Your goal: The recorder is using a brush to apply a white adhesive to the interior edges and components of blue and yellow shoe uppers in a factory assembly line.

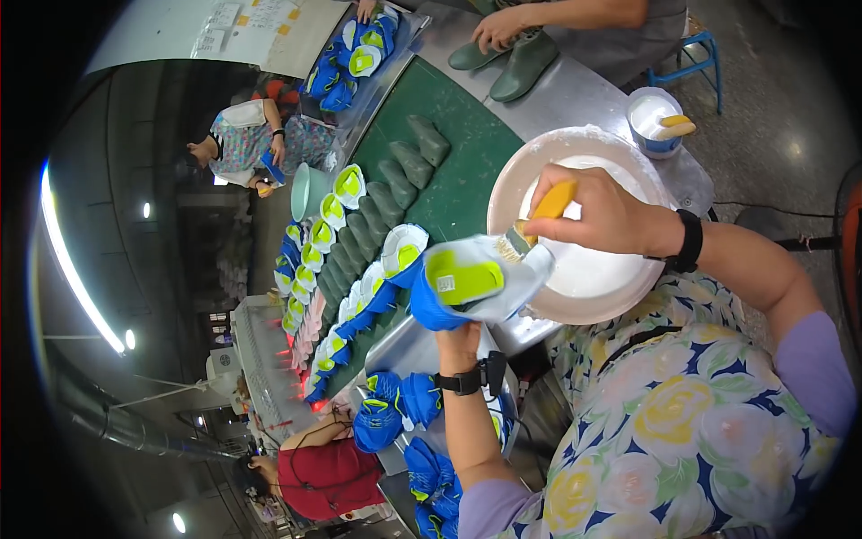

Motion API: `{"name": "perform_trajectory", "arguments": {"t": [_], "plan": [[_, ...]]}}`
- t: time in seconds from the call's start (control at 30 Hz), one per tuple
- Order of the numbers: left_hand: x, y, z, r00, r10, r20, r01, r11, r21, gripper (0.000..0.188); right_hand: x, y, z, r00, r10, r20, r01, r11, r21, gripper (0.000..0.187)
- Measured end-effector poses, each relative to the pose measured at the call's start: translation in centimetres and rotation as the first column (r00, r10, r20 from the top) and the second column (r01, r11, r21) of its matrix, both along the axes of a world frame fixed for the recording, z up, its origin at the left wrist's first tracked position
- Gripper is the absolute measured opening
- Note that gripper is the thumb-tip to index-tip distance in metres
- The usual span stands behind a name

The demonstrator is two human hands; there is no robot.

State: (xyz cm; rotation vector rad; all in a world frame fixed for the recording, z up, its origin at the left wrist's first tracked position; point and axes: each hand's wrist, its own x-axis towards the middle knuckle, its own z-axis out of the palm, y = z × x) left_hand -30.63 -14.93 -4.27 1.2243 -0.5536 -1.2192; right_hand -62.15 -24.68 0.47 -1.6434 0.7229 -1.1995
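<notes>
My left hand (460, 343), mostly hidden below, is closed round a blue shoe upper (435, 304) and holds it sole side up. This upper has a white lower margin and a bright yellow-green bottom panel with a small white label. In my right hand (593, 211) is a brush with a yellow handle (554, 199), gripped between thumb and fingers. Its pale bristles (510, 249) rest on the white margin at the upper's right end. Under my right hand stands a wide pinkish basin (512, 171) of white liquid.
Beyond the upper runs a green belt (467, 162) with rows of grey-green shoe-shaped pieces (413, 166) and blue-white uppers (348, 185). A small bucket (645, 117) stands right of the basin. Blue uppers (395, 404) are piled lower left. A co-worker's hand (499, 29) touches dark green boots (525, 67).
</notes>
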Motion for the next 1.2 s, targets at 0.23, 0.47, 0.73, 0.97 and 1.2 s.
{"name": "perform_trajectory", "arguments": {"t": [0.23,0.47,0.73,0.97,1.2], "plan": [[-3.9,1.5,-4.0,0.908,-0.413,-0.066,0.418,0.902,0.108,0.057,2.9,0.8,1.8,0.948,0.286,0.138,-0.156,0.797,-0.583,0.024],[-5.3,2.4,-4.6,0.877,-0.458,-0.141,0.469,0.882,0.05,0.056,2.9,-1.4,0.6,0.978,0.169,-0.122,-0.208,0.803,-0.558,0.029],[-4.2,0.8,-2.5,0.843,-0.483,-0.237,0.494,0.869,-0.013,0.055,1.5,-3.8,0.0,0.941,0.153,-0.303,-0.226,0.948,-0.225,0.028],[-2.8,1.9,-1.4,0.812,-0.492,-0.314,0.491,0.867,-0.087,0.054,-2.2,-3.8,0.9,0.812,0.314,-0.492,-0.341,0.939,0.037,0.027],[-4.0,-0.4,-1.0,0.75,-0.527,-0.4,0.509,0.846,-0.16,0.053,-0.3,-2.2,-0.5,0.964,0.07,-0.258,-0.224,0.742,-0.632,0.009]]}}
